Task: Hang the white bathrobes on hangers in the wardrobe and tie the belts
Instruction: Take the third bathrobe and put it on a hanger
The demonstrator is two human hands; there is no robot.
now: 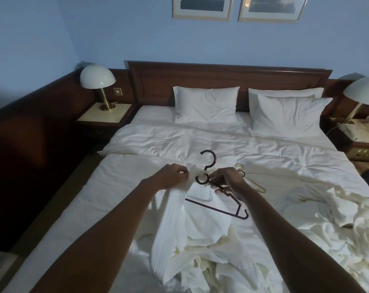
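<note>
Mid-bed, just toward 6 o'clock of centre, you're pinching the collar of the white ribbed bathrobe w/ your left hand, fingers curled on fabric. Your right hand is gripping the dark plastic hanger, at 3 o'clock of the collar. Robe's looking soft, floppy, probably heavyish; keep gripping collar/shoulder seams. Second cream bathrobe is lying crumpled at 4 o'clock.
</note>
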